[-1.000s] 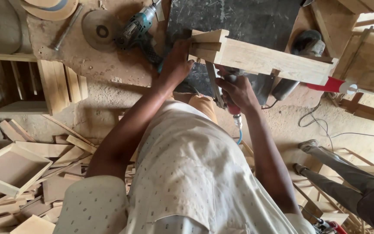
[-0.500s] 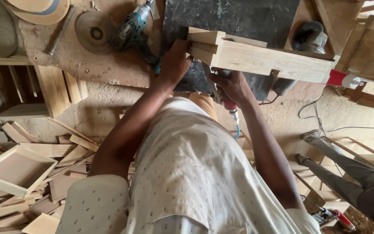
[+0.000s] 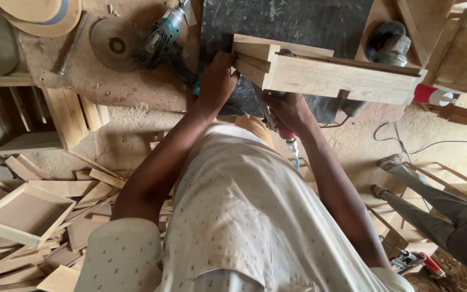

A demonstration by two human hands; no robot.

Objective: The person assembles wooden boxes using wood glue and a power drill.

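Note:
A pale wooden assembly (image 3: 331, 75) of joined boards lies across a dark work surface (image 3: 298, 21). My left hand (image 3: 217, 81) grips its left end where short blocks stick out. My right hand (image 3: 287, 111) is closed around a red-handled power tool (image 3: 286, 135) held under the wood; its cable hangs down below the hand. The tool's working end is hidden by the wood and my hand.
A teal angle grinder (image 3: 160, 38) and a round disc (image 3: 113, 44) lie on the dusty bench at the left. Wooden trays (image 3: 22, 213) and offcuts litter the floor. Another person's legs (image 3: 433, 200) stand at the right. A red tool (image 3: 417, 262) lies on the floor.
The view has shifted slightly. Both hands stay in the same grip on the wood and the tool.

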